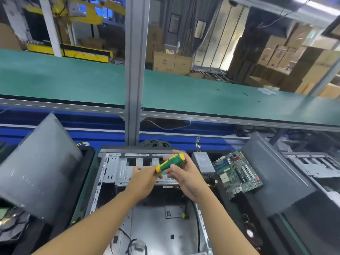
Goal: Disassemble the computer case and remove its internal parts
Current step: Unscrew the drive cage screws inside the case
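Open case [156,227], left hand [142,183] pinching screwdriver's [171,161] lower end, right hand [185,178] curled round its handle, motherboard [237,172] at 3 o'clock, panel [36,162] at 9 o'clock

Over the open computer case [110,173], which lies at the middle of the desk [81,197] by its near edge, both grips hold a green-and-yellow screwdriver [170,162]. The left grip [143,181] pinches its lower yellow end. The right grip [185,175] holds the handle between thumb and fingers. Towards the right edge a power supply [203,161] stands just beside a motherboard [239,172]. A gray panel [36,162] leans at the left edge.
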A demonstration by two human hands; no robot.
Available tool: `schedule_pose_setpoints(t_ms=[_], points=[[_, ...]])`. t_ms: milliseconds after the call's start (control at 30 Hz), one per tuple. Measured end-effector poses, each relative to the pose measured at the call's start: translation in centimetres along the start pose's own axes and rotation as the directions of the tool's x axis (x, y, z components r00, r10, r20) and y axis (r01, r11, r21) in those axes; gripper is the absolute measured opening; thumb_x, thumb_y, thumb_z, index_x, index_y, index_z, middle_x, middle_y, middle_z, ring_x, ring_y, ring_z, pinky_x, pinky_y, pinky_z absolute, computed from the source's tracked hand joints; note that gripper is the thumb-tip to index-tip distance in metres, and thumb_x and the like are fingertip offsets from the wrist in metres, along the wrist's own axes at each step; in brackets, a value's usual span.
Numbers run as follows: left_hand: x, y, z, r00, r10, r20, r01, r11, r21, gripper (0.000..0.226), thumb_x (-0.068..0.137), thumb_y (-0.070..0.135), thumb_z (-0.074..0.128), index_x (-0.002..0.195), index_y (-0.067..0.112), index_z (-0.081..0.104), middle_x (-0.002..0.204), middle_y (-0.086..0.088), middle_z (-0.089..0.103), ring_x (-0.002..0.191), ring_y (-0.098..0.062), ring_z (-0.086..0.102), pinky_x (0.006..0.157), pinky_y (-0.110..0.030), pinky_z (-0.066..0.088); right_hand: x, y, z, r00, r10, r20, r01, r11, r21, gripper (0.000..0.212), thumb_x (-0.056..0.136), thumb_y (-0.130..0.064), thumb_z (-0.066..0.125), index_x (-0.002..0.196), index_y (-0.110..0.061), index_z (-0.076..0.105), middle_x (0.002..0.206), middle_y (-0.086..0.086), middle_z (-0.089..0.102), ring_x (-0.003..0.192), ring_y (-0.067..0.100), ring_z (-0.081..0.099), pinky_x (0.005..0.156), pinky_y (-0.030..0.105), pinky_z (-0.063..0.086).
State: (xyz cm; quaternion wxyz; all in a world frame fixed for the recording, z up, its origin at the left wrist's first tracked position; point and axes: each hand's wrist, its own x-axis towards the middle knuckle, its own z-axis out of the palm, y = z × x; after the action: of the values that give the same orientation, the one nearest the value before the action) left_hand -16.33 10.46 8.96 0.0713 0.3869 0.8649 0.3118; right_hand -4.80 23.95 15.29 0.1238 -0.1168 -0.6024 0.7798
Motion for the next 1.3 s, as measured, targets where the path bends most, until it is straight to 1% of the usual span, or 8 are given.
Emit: schedule_pose_setpoints(t_ms=[167,267,333,400,567,767,1033,1300], points=[[0.5,1.6,0.1,0.996,0.019,0.084,0.005,0.963,-0.268,0.025,0.104,0.038,0.046,0.084,0.048,0.058,0.077,0.03,0.064,0.078,-0.001,0.058,0.071,-0.017,0.04,1.1,-0.5,1.1,0.987,-0.143,-0.077,0.097,0.901,-0.422,0.016,0.097,-0.023,0.064,0.112,-0.021,0.06,0.102,-0.005,0.074,0.087,0.02,0.066,0.071,0.027,0.054],[1.2,1.6,-0.2,0.987,0.089,0.133,-0.058,0.974,-0.218,0.017,0.099,0.042,0.055,0.114,0.042,0.061,0.108,0.022,0.066,0.101,-0.004,0.057,0.09,-0.024,0.04,2.2,-1.2,-0.1,0.966,-0.212,-0.148,0.08,0.791,-0.607,0.015,0.091,-0.039,0.07,0.096,-0.029,0.059,0.084,-0.01,0.067,0.075,0.009,0.063,0.068,0.03,0.053],[1.9,0.9,-0.4,0.991,0.042,0.123,-0.019,0.982,-0.186,0.033,0.096,0.038,0.062,0.129,0.034,0.06,0.128,0.019,0.06,0.118,-0.003,0.052,0.104,-0.03,0.039,3.1,-1.3,-1.2,0.958,-0.222,-0.181,0.062,0.778,-0.626,0.017,0.093,-0.039,0.069,0.096,-0.028,0.056,0.084,-0.007,0.067,0.076,0.01,0.065,0.07,0.037,0.056],[2.6,-0.1,-0.4,0.993,-0.019,0.115,0.039,0.983,-0.181,0.029,0.096,0.023,0.063,0.123,0.029,0.066,0.129,0.016,0.061,0.118,-0.003,0.055,0.101,-0.022,0.043,4.1,-1.3,-2.1,0.942,-0.251,-0.224,0.051,0.763,-0.644,0.02,0.093,-0.04,0.068,0.097,-0.028,0.052,0.083,-0.007,0.066,0.074,0.005,0.063,0.065,0.026,0.05],[3.6,-1.9,1.2,0.986,-0.146,0.085,0.165,0.938,-0.305,0.038,0.094,0.005,0.06,0.12,0.03,0.068,0.108,0.018,0.065,0.066,0.012,0.06,0.052,-0.01,0.044,6.3,-0.7,-2.3,0.937,-0.316,-0.152,0.138,0.731,-0.669,0.032,0.094,-0.041,0.067,0.117,-0.029,0.047,0.087,-0.01,0.065,0.077,0.002,0.063,0.064,0.017,0.049],[5.1,-2.0,3.0,0.97,-0.222,-0.103,0.175,0.922,-0.346,0.022,0.088,0.021,0.074,0.097,0.041,0.072,0.092,0.02,0.069,0.085,-0.001,0.064,0.08,-0.022,0.052,8.6,0.3,-2.9,0.952,-0.303,-0.043,0.192,0.703,-0.685,0.031,0.094,-0.04,0.067,0.117,-0.032,0.048,0.089,-0.013,0.07,0.078,0.003,0.066,0.065,0.019,0.052],[5.6,-2.5,4.2,0.972,-0.148,-0.185,0.137,0.988,-0.075,0.011,0.087,0.029,0.075,0.098,0.031,0.077,0.083,0.021,0.068,0.082,-0.006,0.055,0.078,-0.031,0.049,9.7,1.2,-3.8,0.956,-0.293,0.007,0.214,0.68,-0.701,0.033,0.093,-0.039,0.069,0.117,-0.031,0.048,0.08,-0.015,0.067,0.074,-0.002,0.064,0.062,0.014,0.048],[5.7,-2.4,4.5,0.96,-0.194,-0.201,0.174,0.978,-0.112,0.011,0.09,0.026,0.071,0.099,0.031,0.074,0.085,0.013,0.069,0.081,-0.003,0.058,0.077,-0.027,0.048,10.2,0.8,-3.8,0.959,-0.282,0.024,0.212,0.658,-0.723,0.036,0.092,-0.044,0.069,0.12,-0.034,0.048,0.087,-0.014,0.067,0.08,0.004,0.065,0.07,0.029,0.057]])
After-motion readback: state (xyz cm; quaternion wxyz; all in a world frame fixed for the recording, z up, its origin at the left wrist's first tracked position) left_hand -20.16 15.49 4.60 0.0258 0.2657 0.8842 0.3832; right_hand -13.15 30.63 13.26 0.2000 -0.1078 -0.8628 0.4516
